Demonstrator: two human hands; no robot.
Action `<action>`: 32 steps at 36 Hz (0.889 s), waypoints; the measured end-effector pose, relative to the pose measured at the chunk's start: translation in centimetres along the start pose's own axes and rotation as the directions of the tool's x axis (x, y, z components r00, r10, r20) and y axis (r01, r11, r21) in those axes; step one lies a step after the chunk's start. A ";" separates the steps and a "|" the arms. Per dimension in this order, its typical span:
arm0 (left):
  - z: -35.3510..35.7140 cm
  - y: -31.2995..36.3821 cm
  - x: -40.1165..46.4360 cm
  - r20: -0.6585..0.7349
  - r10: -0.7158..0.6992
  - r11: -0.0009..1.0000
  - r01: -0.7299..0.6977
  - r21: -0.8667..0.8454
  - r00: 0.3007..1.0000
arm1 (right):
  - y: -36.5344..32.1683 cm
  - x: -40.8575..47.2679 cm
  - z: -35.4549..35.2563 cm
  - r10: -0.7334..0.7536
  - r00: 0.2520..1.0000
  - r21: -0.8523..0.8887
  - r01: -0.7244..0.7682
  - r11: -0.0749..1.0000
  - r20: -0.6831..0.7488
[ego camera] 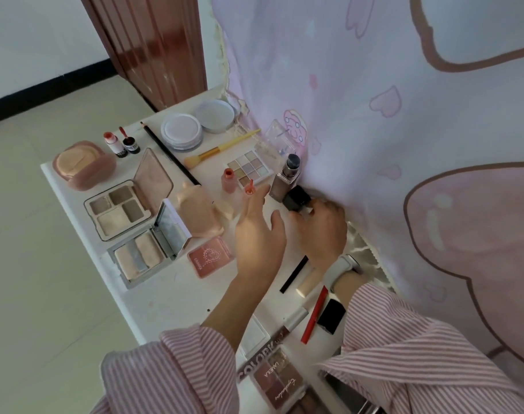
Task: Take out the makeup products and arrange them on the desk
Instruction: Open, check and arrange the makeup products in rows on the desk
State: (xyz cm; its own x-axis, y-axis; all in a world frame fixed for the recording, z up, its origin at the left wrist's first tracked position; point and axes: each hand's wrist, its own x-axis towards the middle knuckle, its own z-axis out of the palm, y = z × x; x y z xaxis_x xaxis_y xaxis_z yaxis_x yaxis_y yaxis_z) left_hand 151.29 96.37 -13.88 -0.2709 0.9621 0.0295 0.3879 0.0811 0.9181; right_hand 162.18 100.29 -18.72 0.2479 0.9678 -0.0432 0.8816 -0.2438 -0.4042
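Note:
My right hand (320, 231) grips a black square cap (297, 201) low over the white desk (171, 297), beside a foundation bottle (286, 179) with its pump uncovered. My left hand (259, 231) hovers open just left of it, fingers spread, holding nothing. In front of the fingertips stand a small coral bottle (228, 180) and its wand (249, 188). Open palettes lie spread out: a brown four-pan one (119, 209), a highlighter compact (141, 258), a pink blush (210, 257) and a nine-pan eyeshadow (250, 167).
Round white jars (181, 130), a yellow brush (222, 147), a black pencil (169, 153), a pink puff case (81, 164) and two lip tints (123, 143) fill the far end. Near me lie a concealer tube (307, 282), red pencil (314, 315) and a printed palette (277, 380). A pink curtain (404, 130) hangs along the desk's right.

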 end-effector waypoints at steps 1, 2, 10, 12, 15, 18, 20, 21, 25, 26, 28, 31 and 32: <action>-0.5 -0.2 -0.4 -0.001 -0.001 1.000 0.001 0.010 1.000 | 0.0 0.1 0.0 -0.010 1.000 -0.018 0.010 1.000 0.019; -0.9 -0.3 -0.8 0.001 0.001 1.000 -0.001 0.025 1.000 | 0.0 0.0 -0.2 -0.020 0.999 -0.030 0.021 0.999 0.035; -4.6 -1.2 -3.8 0.049 0.045 0.993 -0.049 0.103 0.998 | 2.3 -2.7 -4.8 -0.296 0.944 0.148 0.275 0.950 0.144; -5.3 -1.8 -4.7 0.042 0.063 0.990 -0.068 0.122 0.997 | 3.6 -2.7 -5.3 -0.352 0.905 0.054 0.350 0.935 0.240; -6.0 -2.5 -5.9 0.034 0.050 0.989 -0.054 0.137 0.998 | 4.6 -2.5 -5.2 -0.411 0.840 -0.070 0.462 0.884 0.354; -6.4 -2.9 -7.1 0.043 0.035 0.988 -0.041 0.148 0.998 | 4.2 -2.3 -5.5 -0.430 0.812 -0.134 0.513 0.848 0.395; -6.7 -3.2 -7.8 0.053 0.043 0.985 -0.051 0.167 0.998 | 3.7 -2.1 -5.5 -0.478 0.779 -0.185 0.582 0.792 0.405; -6.8 -3.3 -8.0 0.058 0.052 0.982 -0.062 0.179 0.997 | 3.5 -1.9 -5.4 -0.504 0.758 -0.211 0.618 0.757 0.414; -7.6 -3.6 -8.6 0.057 0.078 0.973 -0.088 0.214 0.995 | 3.3 -1.8 -5.3 -0.579 0.692 -0.280 0.713 0.643 0.431; -7.8 -3.7 -8.7 0.053 0.089 0.970 -0.099 0.220 0.995 | 3.4 -2.0 -5.5 -0.592 0.686 -0.280 0.721 0.634 0.424; -8.1 -3.9 -8.9 0.054 0.115 0.962 -0.125 0.242 0.992 | 3.3 -2.6 -6.1 -0.590 0.698 -0.245 0.705 0.665 0.406; -8.1 -4.0 -9.3 0.088 0.152 0.938 -0.172 0.300 0.984 | 2.4 -4.2 -7.3 -0.576 0.698 -0.145 0.681 0.718 0.425; -8.1 -4.0 -9.4 0.108 0.172 0.922 -0.199 0.332 0.979 | 1.8 -4.9 -7.7 -0.575 0.685 -0.096 0.676 0.731 0.447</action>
State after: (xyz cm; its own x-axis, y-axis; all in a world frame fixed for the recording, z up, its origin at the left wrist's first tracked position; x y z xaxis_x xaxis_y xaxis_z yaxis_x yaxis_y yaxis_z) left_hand 145.15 84.94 -14.63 -0.1030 0.9842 0.1440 0.7041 -0.0301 0.7095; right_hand 165.69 94.61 -12.20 -0.5170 0.8311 -0.2050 0.8501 0.4703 -0.2369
